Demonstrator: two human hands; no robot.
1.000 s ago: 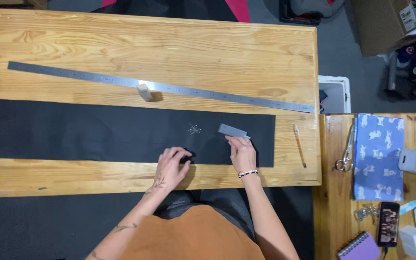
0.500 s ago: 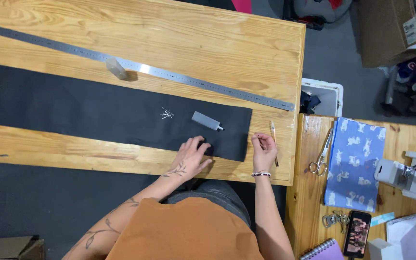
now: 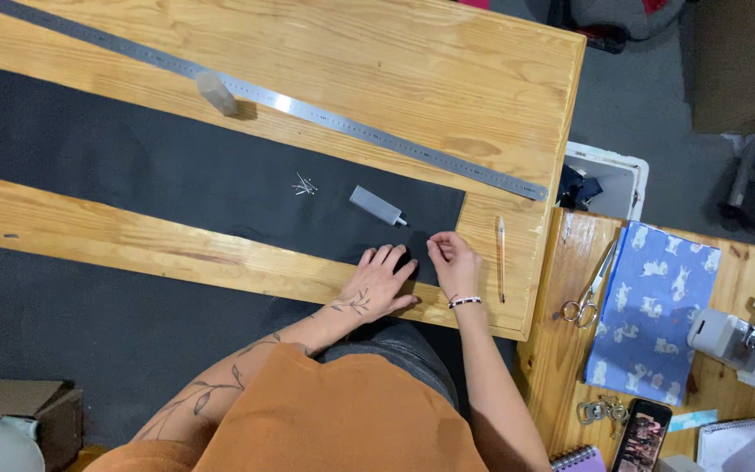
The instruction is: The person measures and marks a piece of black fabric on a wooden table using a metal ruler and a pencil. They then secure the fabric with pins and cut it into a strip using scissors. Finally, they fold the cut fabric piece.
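Wooden table (image 3: 447, 96) carried a black fabric strip (image 3: 159, 166). Left hand (image 3: 382, 284) lay spread flat on its near edge; beside it, right hand (image 3: 454, 260) pinched that edge, a small bottle (image 3: 376, 205) just beyond.

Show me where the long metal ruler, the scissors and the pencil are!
long metal ruler (image 3: 308, 109), head view, middle of its shiny strip.
scissors (image 3: 589, 288), head view, on the blades above the handles.
pencil (image 3: 501, 259), head view, middle of its shaft.

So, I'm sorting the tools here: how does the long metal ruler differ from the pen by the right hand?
The metal ruler is far longer than the pen. The ruler is silvery grey and flat; the pen is slim and orange-tinted. The ruler lies diagonally beyond the black fabric; the pen points straight away beside the right hand. Both rest untouched on the wooden table.
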